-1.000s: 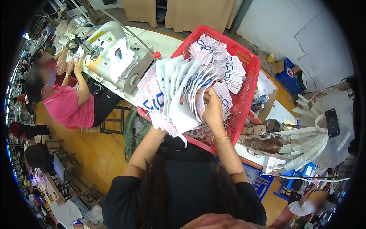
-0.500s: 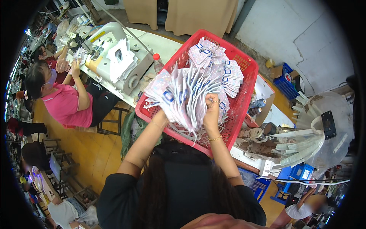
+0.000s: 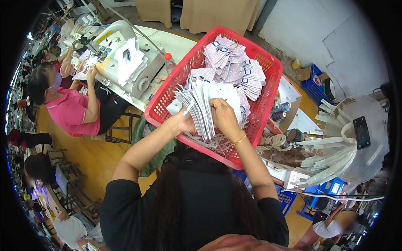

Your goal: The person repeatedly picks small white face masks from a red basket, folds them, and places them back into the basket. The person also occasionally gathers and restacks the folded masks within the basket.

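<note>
A thick stack of fabric pieces [image 3: 202, 109] is held upright between my hands over the near part of a red plastic basket [image 3: 274, 67]. Its white sides and edges show. My left hand [image 3: 185, 120] grips the stack from the left, its fingers partly hidden behind it. My right hand [image 3: 225, 117] is closed on the stack's right side, the fingers bent over it. Beyond, printed fabric pieces [image 3: 226, 52] in pale pink with blue outlined squares lie in fanned bundles inside the basket. White strips [image 3: 213, 146] lie at its near end.
On the left, a person in a pink shirt [image 3: 77, 111] sits at a sewing machine [image 3: 138, 73] topped with white pieces. A red-capped bottle [image 3: 169, 62] stands beside the basket. To the right are thread spools [image 3: 281, 111] and a clear disc hung with white strips [image 3: 368, 142].
The stack has been turned, so white sides show where the printed faces showed before. My right hand has moved left over it. The person in pink has shifted a piece at the machine.
</note>
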`<move>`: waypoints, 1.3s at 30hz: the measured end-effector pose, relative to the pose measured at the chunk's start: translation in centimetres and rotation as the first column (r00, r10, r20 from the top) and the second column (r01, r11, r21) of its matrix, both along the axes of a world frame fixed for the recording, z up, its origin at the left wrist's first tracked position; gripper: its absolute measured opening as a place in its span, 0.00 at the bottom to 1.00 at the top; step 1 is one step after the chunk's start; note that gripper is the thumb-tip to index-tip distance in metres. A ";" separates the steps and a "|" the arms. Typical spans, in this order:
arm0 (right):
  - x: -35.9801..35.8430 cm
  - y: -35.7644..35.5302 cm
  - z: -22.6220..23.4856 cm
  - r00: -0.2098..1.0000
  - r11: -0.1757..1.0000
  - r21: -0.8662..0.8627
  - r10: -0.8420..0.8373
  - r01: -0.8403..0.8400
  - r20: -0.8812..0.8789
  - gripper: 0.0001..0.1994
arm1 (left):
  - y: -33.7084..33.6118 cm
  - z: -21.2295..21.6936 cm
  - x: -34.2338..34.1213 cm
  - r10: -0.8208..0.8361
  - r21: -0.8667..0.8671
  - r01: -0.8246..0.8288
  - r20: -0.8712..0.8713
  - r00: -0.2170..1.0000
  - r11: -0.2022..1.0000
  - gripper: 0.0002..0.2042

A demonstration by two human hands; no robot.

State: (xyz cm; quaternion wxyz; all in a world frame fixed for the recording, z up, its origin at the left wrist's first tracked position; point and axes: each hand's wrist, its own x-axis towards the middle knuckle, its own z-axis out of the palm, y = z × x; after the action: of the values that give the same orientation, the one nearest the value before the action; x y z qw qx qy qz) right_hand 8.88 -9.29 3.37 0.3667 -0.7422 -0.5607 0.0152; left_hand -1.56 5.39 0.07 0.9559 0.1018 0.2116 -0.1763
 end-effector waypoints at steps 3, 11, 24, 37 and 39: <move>0.7 -1.0 0.5 0.986 0.984 0.087 0.158 -0.154 -0.048 0.21 | -0.4 0.5 -0.1 -0.096 -0.107 0.101 0.044 0.994 0.989 0.29; 2.2 -3.0 1.6 0.945 0.931 -0.174 0.304 -0.322 -0.123 0.46 | -1.7 1.4 0.4 -0.304 -0.062 0.327 0.240 0.922 0.943 0.31; 4.1 0.4 -0.9 0.309 0.945 0.109 0.008 0.309 -0.951 0.22 | -4.3 8.3 2.5 -0.040 0.220 0.051 -0.057 0.998 0.974 0.31; 2.9 0.1 -1.6 0.227 0.930 0.159 0.085 0.333 -0.970 0.27 | 0.7 11.6 1.2 -0.397 0.237 -0.409 0.101 0.912 -0.881 0.07; 2.5 0.0 -0.9 0.204 0.934 0.163 0.100 0.317 -0.974 0.27 | 0.8 10.4 2.0 -0.392 0.244 -0.383 0.010 0.920 -0.891 0.08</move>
State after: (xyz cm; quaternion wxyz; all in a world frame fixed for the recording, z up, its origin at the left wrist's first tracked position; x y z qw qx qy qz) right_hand 11.39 -9.25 2.43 0.7541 -0.5320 -0.1446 0.3570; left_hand 0.39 6.22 10.49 0.0556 0.9810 0.0046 0.1858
